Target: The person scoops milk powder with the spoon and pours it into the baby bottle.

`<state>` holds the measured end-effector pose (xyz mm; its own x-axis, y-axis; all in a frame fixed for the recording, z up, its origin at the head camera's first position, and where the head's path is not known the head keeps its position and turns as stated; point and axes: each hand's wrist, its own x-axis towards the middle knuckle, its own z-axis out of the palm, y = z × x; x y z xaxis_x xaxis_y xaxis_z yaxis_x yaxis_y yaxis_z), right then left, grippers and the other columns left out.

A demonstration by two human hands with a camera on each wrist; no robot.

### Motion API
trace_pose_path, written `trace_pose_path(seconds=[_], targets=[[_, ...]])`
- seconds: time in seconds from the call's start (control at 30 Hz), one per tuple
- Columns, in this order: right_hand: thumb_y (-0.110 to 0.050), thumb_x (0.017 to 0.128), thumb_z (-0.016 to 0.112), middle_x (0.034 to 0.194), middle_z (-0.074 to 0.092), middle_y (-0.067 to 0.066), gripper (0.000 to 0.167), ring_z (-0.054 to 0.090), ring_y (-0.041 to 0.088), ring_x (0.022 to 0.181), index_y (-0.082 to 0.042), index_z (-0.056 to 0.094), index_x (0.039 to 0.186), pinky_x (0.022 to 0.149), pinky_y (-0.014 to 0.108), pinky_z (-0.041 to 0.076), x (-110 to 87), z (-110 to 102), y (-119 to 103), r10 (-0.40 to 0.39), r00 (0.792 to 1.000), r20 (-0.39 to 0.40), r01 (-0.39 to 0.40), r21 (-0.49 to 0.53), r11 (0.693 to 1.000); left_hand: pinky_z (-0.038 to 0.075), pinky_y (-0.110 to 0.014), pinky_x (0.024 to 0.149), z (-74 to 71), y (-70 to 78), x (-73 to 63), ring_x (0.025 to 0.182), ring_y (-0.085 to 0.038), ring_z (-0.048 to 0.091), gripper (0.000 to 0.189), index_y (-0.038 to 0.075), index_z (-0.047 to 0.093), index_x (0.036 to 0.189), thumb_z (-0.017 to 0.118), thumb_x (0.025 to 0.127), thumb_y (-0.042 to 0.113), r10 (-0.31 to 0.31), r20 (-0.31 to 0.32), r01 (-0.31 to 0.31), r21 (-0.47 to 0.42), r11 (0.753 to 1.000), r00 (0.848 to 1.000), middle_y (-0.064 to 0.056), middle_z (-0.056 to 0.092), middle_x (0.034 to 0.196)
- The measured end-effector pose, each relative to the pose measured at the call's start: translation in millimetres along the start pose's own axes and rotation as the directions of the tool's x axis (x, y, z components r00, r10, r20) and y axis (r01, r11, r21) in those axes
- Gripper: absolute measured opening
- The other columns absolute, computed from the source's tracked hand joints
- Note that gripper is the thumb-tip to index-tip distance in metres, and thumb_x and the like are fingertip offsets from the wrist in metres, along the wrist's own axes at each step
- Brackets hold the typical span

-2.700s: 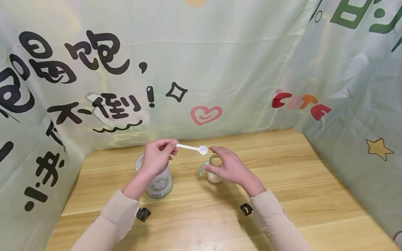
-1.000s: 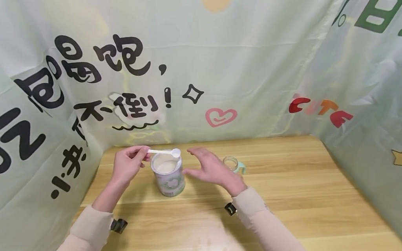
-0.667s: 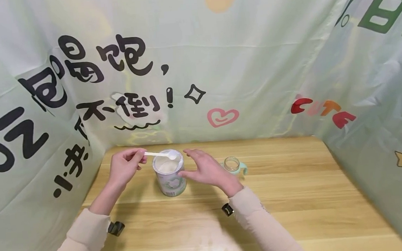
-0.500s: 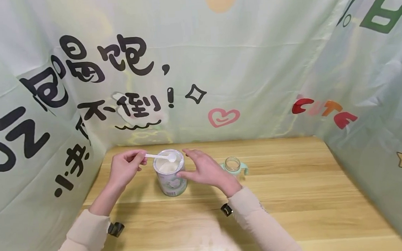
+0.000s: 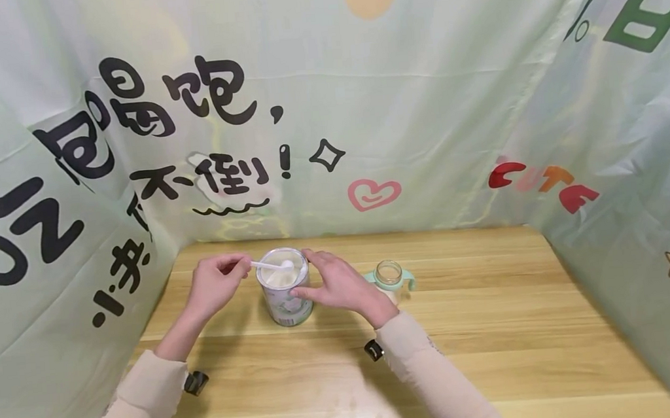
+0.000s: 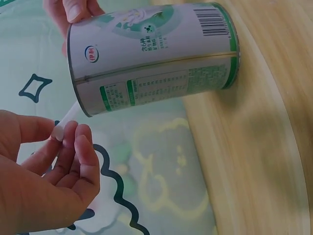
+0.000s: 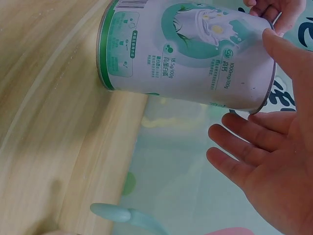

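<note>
A milk powder can (image 5: 286, 308) stands upright on the table with its top off and pale powder inside. My left hand (image 5: 214, 285) pinches the handle of a white measuring scoop (image 5: 265, 265) between thumb and fingers, and the scoop's bowl is inside the can's mouth. In the left wrist view the handle runs behind the can's rim. My right hand (image 5: 341, 284) is at the can's right side, its thumb (image 7: 281, 44) against the wall near the rim. Its other fingers (image 7: 239, 144) are spread and fairly straight.
A small glass bottle (image 5: 388, 272) with mint green handles stands uncapped to the right of the can, just behind the right wrist. The wooden table (image 5: 498, 327) is enclosed by printed fabric walls (image 5: 423, 130) at the back and sides.
The left hand has carried the scoop from beside the bottle to the can and lowered it into the mouth. The right hand has moved from the bottle to the can's side.
</note>
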<state>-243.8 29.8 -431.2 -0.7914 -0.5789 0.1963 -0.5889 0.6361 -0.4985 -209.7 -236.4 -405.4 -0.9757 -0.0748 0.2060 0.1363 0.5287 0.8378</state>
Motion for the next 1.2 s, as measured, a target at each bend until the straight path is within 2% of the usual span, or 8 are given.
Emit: trace_pose_path(seconds=[0.1, 0.23, 0.37, 0.6, 0.83, 1.2], targets=[[-0.054, 0.094, 0.076, 0.154, 0.056, 0.022, 0.091, 0.054, 0.038, 0.143, -0.002, 0.04, 0.16, 0.119, 0.052, 0.046, 1.2, 1.6, -0.4, -0.001, 1.0, -0.003, 0.001, 0.004, 1.0, 0.056, -0.017, 0.07, 1.9, 0.6, -1.4, 0.082, -0.005, 0.069, 0.024, -0.002, 0.079, 0.114, 0.071, 0.101, 0.017, 0.029, 0.009, -0.029, 0.047, 0.998, 1.0, -0.019, 0.08, 0.104], [-0.054, 0.093, 0.076, 0.154, 0.056, 0.022, 0.093, 0.054, 0.038, 0.143, -0.001, 0.039, 0.16, 0.119, 0.051, 0.046, 2.4, 3.2, -0.9, -0.003, 1.0, -0.005, 0.003, 0.007, 1.0, 0.055, -0.018, 0.072, 4.4, 0.8, -2.7, 0.088, -0.016, 0.072, 0.022, 0.0, 0.08, 0.112, 0.072, 0.1, 0.016, 0.068, 0.003, -0.068, 0.099, 0.993, 0.998, -0.018, 0.081, 0.105], [-0.056, 0.094, 0.075, 0.156, 0.054, 0.02, 0.094, 0.054, 0.036, 0.144, -0.001, 0.039, 0.16, 0.12, 0.049, 0.046, 2.4, 3.2, -1.2, -0.001, 1.0, -0.001, 0.001, 0.01, 1.0, 0.056, -0.022, 0.073, 7.3, 0.9, -4.2, 0.09, -0.024, 0.073, 0.021, 0.0, 0.08, 0.112, 0.073, 0.1, 0.016, 0.088, 0.008, -0.088, 0.115, 0.989, 0.996, -0.017, 0.081, 0.105], [-0.056, 0.094, 0.075, 0.156, 0.055, 0.02, 0.094, 0.054, 0.036, 0.144, -0.001, 0.039, 0.16, 0.119, 0.049, 0.046, 2.7, 2.3, -2.3, -0.007, 1.0, 0.004, 0.007, 0.018, 1.0, 0.055, -0.024, 0.074, 12.6, -1.6, -4.4, 0.083, -0.019, 0.068, 0.017, 0.002, 0.082, 0.109, 0.074, 0.098, 0.012, 0.142, 0.004, -0.141, 0.132, 0.981, 0.99, -0.015, 0.081, 0.101], [-0.057, 0.094, 0.074, 0.156, 0.054, 0.02, 0.094, 0.054, 0.036, 0.144, -0.001, 0.038, 0.161, 0.12, 0.049, 0.046, 2.7, 1.0, -3.5, 0.003, 1.0, 0.014, -0.003, 0.009, 1.0, 0.053, -0.023, 0.072, 14.8, -4.3, -3.4, 0.084, -0.02, 0.065, 0.016, 0.002, 0.082, 0.108, 0.075, 0.097, 0.011, 0.178, 0.002, -0.176, 0.154, 0.972, 0.984, -0.015, 0.08, 0.103], [-0.056, 0.095, 0.074, 0.155, 0.054, 0.022, 0.094, 0.054, 0.037, 0.144, -0.001, 0.038, 0.161, 0.119, 0.05, 0.046, 1.8, 1.1, -3.5, 0.001, 1.0, 0.014, -0.002, 0.012, 1.0, 0.051, -0.027, 0.068, 19.8, -2.0, -3.4, 0.078, -0.02, 0.062, 0.016, 0.0, 0.082, 0.108, 0.076, 0.095, 0.008, 0.236, 0.004, -0.231, 0.206, 0.951, 0.972, -0.014, 0.076, 0.095]])
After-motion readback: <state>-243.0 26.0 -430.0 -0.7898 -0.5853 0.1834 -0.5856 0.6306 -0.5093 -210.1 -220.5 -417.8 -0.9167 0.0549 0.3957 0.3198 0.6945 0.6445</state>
